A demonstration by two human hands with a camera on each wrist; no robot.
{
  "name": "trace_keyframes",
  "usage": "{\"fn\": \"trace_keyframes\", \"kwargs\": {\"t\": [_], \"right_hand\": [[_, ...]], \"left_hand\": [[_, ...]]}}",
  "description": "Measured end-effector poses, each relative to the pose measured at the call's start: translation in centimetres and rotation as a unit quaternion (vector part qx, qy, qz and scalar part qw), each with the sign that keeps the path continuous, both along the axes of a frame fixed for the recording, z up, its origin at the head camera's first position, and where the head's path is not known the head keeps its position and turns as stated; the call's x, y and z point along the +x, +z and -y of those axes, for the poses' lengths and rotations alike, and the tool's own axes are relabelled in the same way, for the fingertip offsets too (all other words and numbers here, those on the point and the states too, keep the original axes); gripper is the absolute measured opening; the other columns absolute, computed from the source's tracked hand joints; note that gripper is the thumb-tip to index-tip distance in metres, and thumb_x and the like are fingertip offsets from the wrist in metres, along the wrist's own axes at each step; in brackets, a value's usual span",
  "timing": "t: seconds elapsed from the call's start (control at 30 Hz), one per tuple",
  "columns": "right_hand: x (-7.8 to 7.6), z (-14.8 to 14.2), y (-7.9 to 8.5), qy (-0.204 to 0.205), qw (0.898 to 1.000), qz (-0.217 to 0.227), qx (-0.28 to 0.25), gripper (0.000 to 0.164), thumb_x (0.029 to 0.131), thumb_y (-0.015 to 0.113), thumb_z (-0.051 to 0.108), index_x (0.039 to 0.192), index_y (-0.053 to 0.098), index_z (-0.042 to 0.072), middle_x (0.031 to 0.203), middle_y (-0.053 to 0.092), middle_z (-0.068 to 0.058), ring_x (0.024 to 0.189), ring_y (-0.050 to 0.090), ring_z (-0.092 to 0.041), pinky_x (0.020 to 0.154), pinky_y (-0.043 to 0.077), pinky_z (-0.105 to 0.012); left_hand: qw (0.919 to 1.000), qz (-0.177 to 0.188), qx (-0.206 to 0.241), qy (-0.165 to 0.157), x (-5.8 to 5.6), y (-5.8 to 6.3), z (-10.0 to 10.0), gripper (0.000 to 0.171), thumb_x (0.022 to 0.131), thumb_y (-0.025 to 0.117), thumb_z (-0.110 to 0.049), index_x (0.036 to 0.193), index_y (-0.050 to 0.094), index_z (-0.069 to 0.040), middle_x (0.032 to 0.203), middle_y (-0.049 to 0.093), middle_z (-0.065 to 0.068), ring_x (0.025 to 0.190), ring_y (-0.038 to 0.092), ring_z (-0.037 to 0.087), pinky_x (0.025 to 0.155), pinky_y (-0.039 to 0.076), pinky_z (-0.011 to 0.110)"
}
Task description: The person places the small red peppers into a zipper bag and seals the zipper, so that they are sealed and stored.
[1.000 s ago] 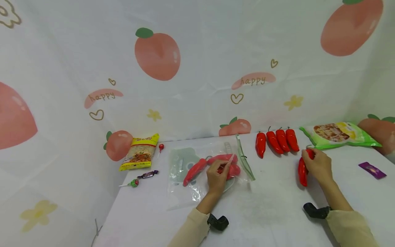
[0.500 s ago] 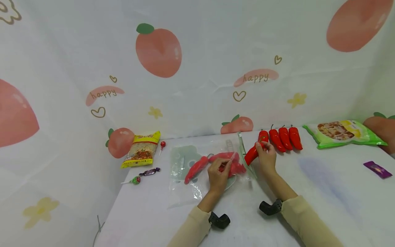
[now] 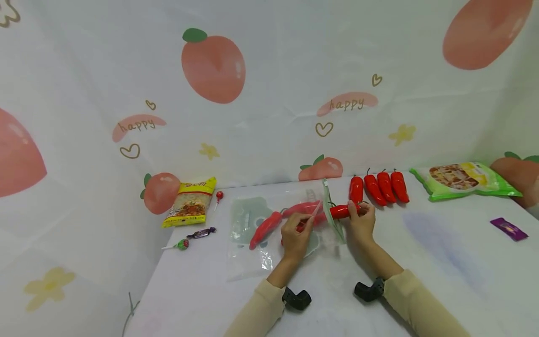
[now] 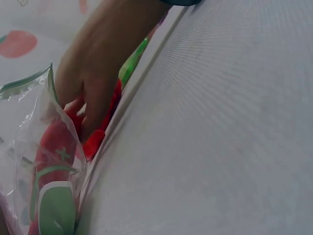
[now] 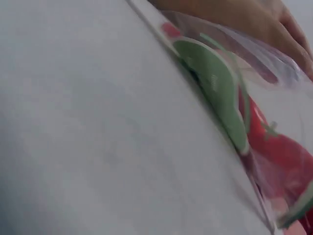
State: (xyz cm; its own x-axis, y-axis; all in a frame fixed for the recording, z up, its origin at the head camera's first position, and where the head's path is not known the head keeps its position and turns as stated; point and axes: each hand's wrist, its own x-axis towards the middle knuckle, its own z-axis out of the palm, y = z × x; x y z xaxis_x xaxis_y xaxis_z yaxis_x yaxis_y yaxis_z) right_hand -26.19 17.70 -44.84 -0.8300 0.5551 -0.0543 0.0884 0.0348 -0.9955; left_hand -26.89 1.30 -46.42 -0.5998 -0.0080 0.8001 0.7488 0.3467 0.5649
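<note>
A clear zip bag (image 3: 248, 270) with a green seal strip and a pale green print lies on the table, its mouth facing right. Several red chili peppers (image 3: 264, 230) lie inside it. My left hand (image 3: 296, 234) pinches the plastic near the mouth and lifts that edge. My right hand (image 3: 361, 223) grips the stem end of another red chili pepper (image 3: 339, 212), whose tip end is in the bag mouth. In the left wrist view the right hand (image 4: 93, 83) shows with the pepper beside the bag's seal. The right wrist view has the left hand (image 5: 244, 22) over the bag.
Several red chili peppers (image 3: 384, 188) stand in a row at the back. A green food packet (image 3: 459, 182) is at back right, with a purple wrapped sweet (image 3: 508, 229) before it. At left are a yellow packet (image 3: 190, 203), lollipops (image 3: 183, 244) and a wrapped candy (image 3: 201, 233).
My right hand has carried the chili pepper leftward from the table's right side to the bag, and its tip has gone into the mouth. My left hand has stayed at the bag.
</note>
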Motion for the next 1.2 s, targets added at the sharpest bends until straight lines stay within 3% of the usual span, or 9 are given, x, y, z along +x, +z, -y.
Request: {"fn": "trace_keyframes", "kwargs": {"t": [0.1,0.2,0.3,0.37,0.47,0.67,0.83,0.97,1.2], "right_hand": [[0.2,1.2,-0.4,0.068,0.997,-0.010,0.028,0.039,0.093,0.052,0.030,0.116,0.044,0.000,0.106,0.050,-0.011,0.083,0.046,-0.004,0.065,0.042,-0.004],[0.6,1.6,-0.7,0.142,0.986,-0.019,0.081,0.035,0.094,0.050,0.028,0.111,0.054,-0.002,0.100,0.059,-0.010,0.078,0.049,-0.002,0.068,0.044,-0.006],[0.2,1.1,-0.4,0.175,0.982,-0.019,0.070,0.037,0.094,0.050,0.030,0.113,0.056,-0.001,0.097,0.062,-0.005,0.080,0.053,-0.003,0.071,0.046,-0.007],[-0.4,0.2,0.0,0.167,0.984,-0.025,0.054,0.039,0.094,0.051,0.030,0.118,0.055,0.000,0.102,0.064,-0.007,0.084,0.057,-0.003,0.074,0.047,-0.006],[-2.0,-1.8,0.6,0.116,0.991,-0.033,0.052,0.043,0.093,0.051,0.032,0.126,0.053,0.005,0.116,0.062,-0.011,0.096,0.058,-0.006,0.082,0.047,-0.009],[-6.1,-5.4,1.3,0.030,0.997,-0.019,0.064,0.048,0.095,0.048,0.024,0.140,0.037,0.010,0.141,0.044,-0.010,0.130,0.040,-0.021,0.108,0.034,-0.034],[-7.8,-6.7,0.3,0.006,0.986,-0.015,0.166,0.054,0.093,0.051,0.015,0.141,0.031,0.003,0.142,0.040,-0.018,0.132,0.037,-0.031,0.111,0.029,-0.042],[-8.0,-6.4,-0.6,0.023,0.971,0.016,0.239,0.056,0.090,0.054,0.015,0.140,0.032,0.000,0.139,0.040,-0.024,0.127,0.037,-0.040,0.108,0.028,-0.052],[-7.7,-5.4,-0.5,0.126,0.958,0.076,0.248,0.068,0.088,0.048,0.017,0.143,0.015,-0.005,0.141,0.030,-0.031,0.126,0.033,-0.045,0.104,0.032,-0.056]], "left_hand": [[1.0000,0.000,-0.003,0.007,0.1,0.0,0.1,0.012,0.084,0.066,-0.018,0.087,0.069,-0.007,0.082,0.068,0.004,0.072,0.062,0.013,0.067,0.053,0.015],[0.9997,-0.016,-0.006,0.018,0.0,0.1,0.2,0.010,0.083,0.067,-0.015,0.086,0.069,-0.007,0.081,0.069,0.005,0.071,0.062,0.013,0.066,0.052,0.015],[0.9992,-0.029,-0.006,0.027,-0.5,0.2,0.3,0.007,0.082,0.068,-0.013,0.086,0.069,-0.007,0.080,0.068,0.005,0.070,0.061,0.012,0.065,0.052,0.014],[0.9991,-0.033,-0.001,0.025,-0.6,0.2,0.4,0.006,0.082,0.068,-0.011,0.086,0.069,-0.007,0.079,0.068,0.005,0.068,0.061,0.012,0.063,0.051,0.014],[0.9992,-0.035,0.006,0.018,-0.7,0.0,0.3,0.006,0.080,0.069,-0.008,0.086,0.069,-0.007,0.078,0.068,0.005,0.066,0.060,0.013,0.062,0.052,0.014],[0.9995,-0.028,0.011,0.014,-0.2,-0.4,-0.1,0.008,0.076,0.071,-0.003,0.084,0.068,-0.005,0.077,0.068,0.007,0.067,0.061,0.015,0.062,0.052,0.016],[0.9994,-0.031,0.012,0.011,-0.1,-0.6,-0.6,0.010,0.074,0.072,0.000,0.083,0.067,-0.002,0.076,0.067,0.009,0.067,0.061,0.019,0.062,0.053,0.018],[0.9993,-0.033,0.013,0.009,-0.1,-0.6,-0.6,0.008,0.077,0.071,-0.003,0.084,0.068,-0.004,0.077,0.068,0.007,0.067,0.060,0.015,0.062,0.052,0.016],[0.9996,-0.024,0.013,0.013,-0.1,-0.7,-0.1,0.007,0.081,0.068,-0.011,0.088,0.069,-0.009,0.080,0.069,0.003,0.070,0.061,0.013,0.065,0.053,0.016]]}}
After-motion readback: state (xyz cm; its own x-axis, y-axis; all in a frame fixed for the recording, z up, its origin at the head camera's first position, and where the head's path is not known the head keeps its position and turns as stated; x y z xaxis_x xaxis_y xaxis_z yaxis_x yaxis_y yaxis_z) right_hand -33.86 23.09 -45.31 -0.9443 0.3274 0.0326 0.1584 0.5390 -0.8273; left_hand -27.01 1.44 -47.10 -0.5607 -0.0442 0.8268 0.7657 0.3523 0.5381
